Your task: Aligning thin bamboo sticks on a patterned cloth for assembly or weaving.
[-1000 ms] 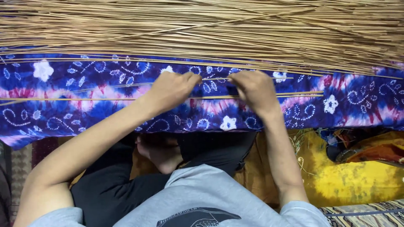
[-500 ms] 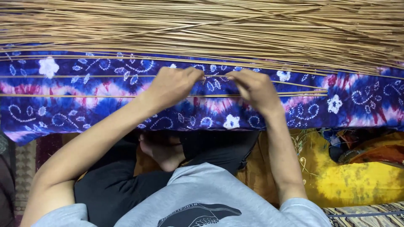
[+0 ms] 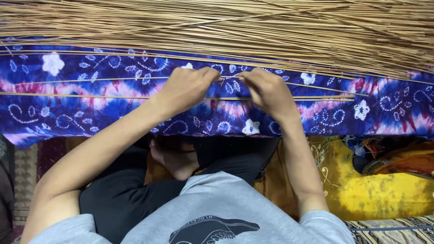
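Thin stick (image 3: 135, 80) on blue cloth (image 3: 90, 113) — both hands (image 3: 228, 86) pinching it, fingertips close.

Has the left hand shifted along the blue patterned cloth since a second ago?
No clear shift. The left hand remains beside the right hand, pinching thin sticks on the blue patterned cloth, just left of the same white flower.

**Both hands pinch thin straws over a patterned cloth**

The left hand (image 3: 187, 88) and right hand (image 3: 269, 90) meet fingertip to fingertip on a thin straw (image 3: 113, 79) lying across the blue tie-dye cloth (image 3: 68, 108). A straw heap (image 3: 217, 27) fills twelve o'clock; a yellow cloth (image 3: 384, 190) lies at four o'clock.
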